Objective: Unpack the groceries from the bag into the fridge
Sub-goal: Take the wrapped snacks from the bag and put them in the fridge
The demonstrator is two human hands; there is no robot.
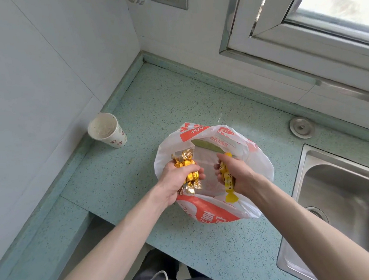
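1. Both bare forearms extend forward from the lower frame edge, converging toward the middle.
2. Left hand (178,180): back uppermost, fingers curled round a bunch of gold-wrapped candies (189,172).
3. Right hand (237,175): back facing right, thumb and fingers curled round yellow-wrapped candies (226,180).
4. The hands sit side by side, apart.

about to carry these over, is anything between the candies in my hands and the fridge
Cannot tell: no fridge is in view. The left hand grips gold candies, the right hand grips yellow candies, both over the open bag.
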